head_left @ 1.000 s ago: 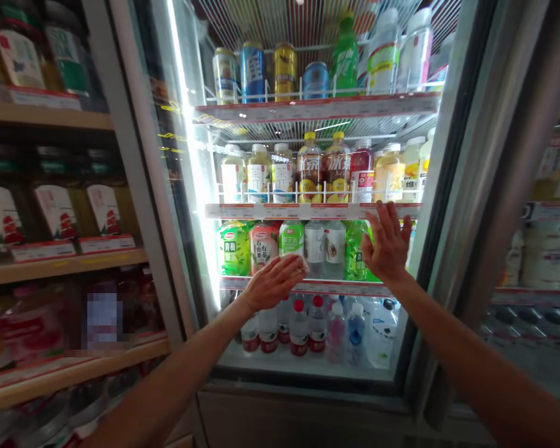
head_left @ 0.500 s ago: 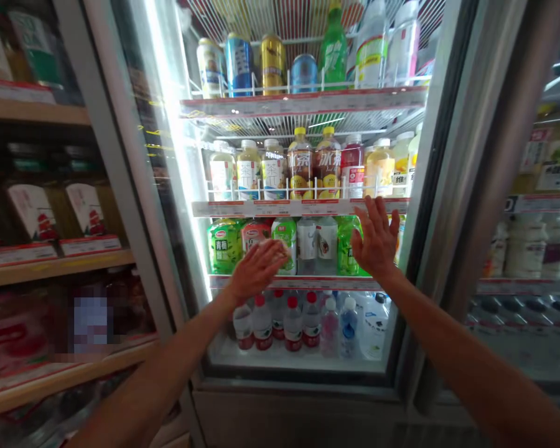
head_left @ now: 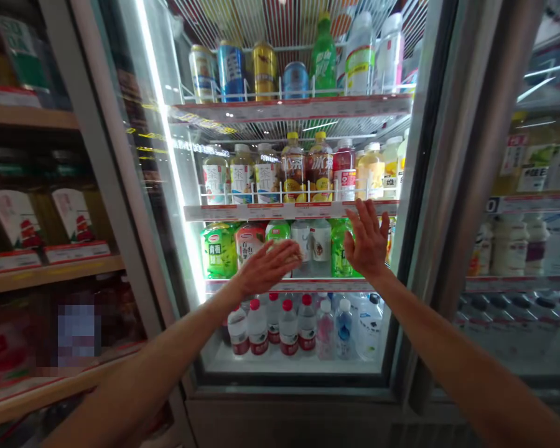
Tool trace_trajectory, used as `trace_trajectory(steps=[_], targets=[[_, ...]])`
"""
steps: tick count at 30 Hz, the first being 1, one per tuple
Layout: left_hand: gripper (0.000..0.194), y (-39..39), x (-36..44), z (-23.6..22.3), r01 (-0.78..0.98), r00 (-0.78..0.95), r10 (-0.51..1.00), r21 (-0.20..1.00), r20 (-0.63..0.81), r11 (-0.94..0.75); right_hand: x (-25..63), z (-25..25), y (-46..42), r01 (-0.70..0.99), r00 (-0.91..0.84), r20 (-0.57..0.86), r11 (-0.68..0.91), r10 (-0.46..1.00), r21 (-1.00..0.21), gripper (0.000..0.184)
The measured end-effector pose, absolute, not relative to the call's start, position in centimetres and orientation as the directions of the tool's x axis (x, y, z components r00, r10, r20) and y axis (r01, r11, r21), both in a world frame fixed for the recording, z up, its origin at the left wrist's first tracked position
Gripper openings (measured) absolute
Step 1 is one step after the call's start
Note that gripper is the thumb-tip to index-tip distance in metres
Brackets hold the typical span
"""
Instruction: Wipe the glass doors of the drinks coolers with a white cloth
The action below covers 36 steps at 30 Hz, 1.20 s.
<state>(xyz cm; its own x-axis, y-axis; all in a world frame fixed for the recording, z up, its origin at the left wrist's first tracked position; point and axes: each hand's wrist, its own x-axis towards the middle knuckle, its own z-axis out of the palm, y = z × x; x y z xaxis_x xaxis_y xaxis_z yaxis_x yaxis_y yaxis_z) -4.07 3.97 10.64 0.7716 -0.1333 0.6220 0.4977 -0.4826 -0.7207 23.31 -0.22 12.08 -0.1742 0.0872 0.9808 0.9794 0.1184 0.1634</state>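
My left hand reaches out with fingers stretched flat toward the right. It lies in front of the third shelf, partly covering a green-capped bottle and the lower part of the clear bottles. Whether a small pale patch at its fingertips is a thing or a reflection, I cannot tell. My right hand is raised with fingers spread and palm forward, beside a green bottle and overlapping a shelf's price strip. Reflections show on the cooler's glass door; contact with it is unclear.
Cans and bottles fill the top shelf, with tea bottles below. Red-capped bottles stand at the bottom. Wooden shelves with drinks are on the left. A metal door frame and another cooler section are on the right.
My left hand has slid right across the third shelf, toward the clear bottles. My right hand stays near the green bottle, fingers still spread. The view has shifted slightly.
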Motion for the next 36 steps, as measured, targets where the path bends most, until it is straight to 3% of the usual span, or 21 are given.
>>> trace_trajectory(steps=[2,4,5,6,8,10,12,14,16,18,19,21,23,24,26,27,28,30,32,34,36], targets=[[0.04,4.8,-5.7,13.5,0.71,0.559,-0.111,-0.543,0.822,-0.447,23.2,12.1,-0.2,0.981,-0.168,0.982,0.112,0.088,0.158,0.057],[0.043,5.4,-6.3,16.0,0.888,0.121,-0.1,-0.153,0.988,-0.433,23.2,12.1,-0.2,0.98,-0.17,0.982,0.119,0.082,0.159,0.056],[0.044,5.4,-6.0,16.5,0.899,0.001,-0.09,-0.04,0.996,-0.437,23.2,12.1,-0.2,0.979,-0.172,0.982,0.126,0.077,0.162,0.055],[0.044,5.3,-5.3,16.6,0.894,-0.006,-0.078,-0.03,0.997,-0.448,23.2,12.1,-0.2,0.977,-0.176,0.982,0.133,0.07,0.166,0.054],[0.042,4.6,-3.4,15.2,0.823,0.296,-0.088,-0.301,0.951,-0.481,23.2,12.2,-0.3,0.975,-0.182,0.982,0.141,0.055,0.173,0.052],[0.044,3.9,-1.9,13.3,0.568,0.692,-0.148,-0.66,0.707,-0.492,23.2,12.2,-0.3,0.974,-0.187,0.982,0.136,0.042,0.179,0.05],[0.044,3.7,-1.6,12.6,0.364,0.847,-0.19,-0.803,0.496,-0.473,23.3,12.2,-0.3,0.975,-0.186,0.982,0.129,0.042,0.179,0.05],[0.043,4.1,-2.3,13.7,0.478,0.78,-0.167,-0.747,0.603,-0.462,23.3,12.1,-0.3,0.976,-0.183,0.982,0.127,0.047,0.175,0.05],[0.043,4.6,-3.0,15.7,0.77,0.449,-0.119,-0.452,0.885,-0.451,23.3,12.1,-0.2,0.976,-0.184,0.982,0.13,0.041,0.177,0.051],[0.044,4.8,-2.8,16.8,0.872,0.17,-0.081,-0.188,0.982,-0.451,23.3,12.1,-0.1,0.975,-0.182,0.983,0.134,0.036,0.176,0.051],[0.044,4.7,-2.4,16.7,0.866,0.178,-0.073,-0.191,0.981,-0.462,23.4,12.0,-0.1,0.975,-0.18,0.983,0.136,0.037,0.174,0.051],[0.045,4.2,-1.1,15.0,0.736,0.487,-0.084,-0.46,0.869,-0.497,23.4,12.0,0.0,0.976,-0.178,0.983,0.138,0.042,0.171,0.051],[0.045,3.6,-0.1,12.8,0.442,0.811,-0.127,-0.741,0.571,-0.506,23.5,12.0,0.0,0.976,-0.178,0.983,0.138,0.044,0.17,0.051],[0.044,3.4,0.0,12.1,0.32,0.885,-0.144,-0.805,0.442,-0.5,23.5,12.0,0.0,0.975,-0.179,0.983,0.14,0.048,0.171,0.052],[0.044,3.5,-0.5,12.0,0.256,0.914,-0.158,-0.832,0.374,-0.492,23.5,12.0,-0.1,0.976,-0.174,0.983,0.146,0.063,0.163,0.053],[0.044,3.7,-0.9,12.7,0.328,0.877,-0.158,-0.804,0.455,-0.495,23.5,12.0,-0.1,0.976,-0.17,0.983,0.147,0.07,0.158,0.053],[0.046,4.0,-1.4,13.6,0.453,0.792,-0.151,-0.735,0.592,-0.504,23.5,12.0,-0.1,0.977,-0.168,0.983,0.147,0.074,0.156,0.054],[0.049,4.5,-2.0,15.5,0.713,0.487,-0.113,-0.469,0.866,-0.521,23.5,12.0,-0.1,0.978,-0.168,0.983,0.139,0.07,0.157,0.054],[0.051,4.6,-1.8,15.9,0.805,0.297,-0.074,-0.291,0.952,-0.517,23.5,12.0,-0.1,0.978,-0.174,0.983,0.128,0.055,0.166,0.052],[0.051,4.2,-1.2,14.4,0.738,0.477,-0.069,-0.442,0.876,-0.509,23.4,12.1,-0.2,0.977,-0.183,0.983,0.121,0.036,0.177,0.051],[0.049,3.6,-0.7,12.1,0.469,0.804,-0.091,-0.721,0.587,-0.51,23.4,12.1,-0.2,0.976,-0.187,0.982,0.117,0.024,0.183,0.049]])
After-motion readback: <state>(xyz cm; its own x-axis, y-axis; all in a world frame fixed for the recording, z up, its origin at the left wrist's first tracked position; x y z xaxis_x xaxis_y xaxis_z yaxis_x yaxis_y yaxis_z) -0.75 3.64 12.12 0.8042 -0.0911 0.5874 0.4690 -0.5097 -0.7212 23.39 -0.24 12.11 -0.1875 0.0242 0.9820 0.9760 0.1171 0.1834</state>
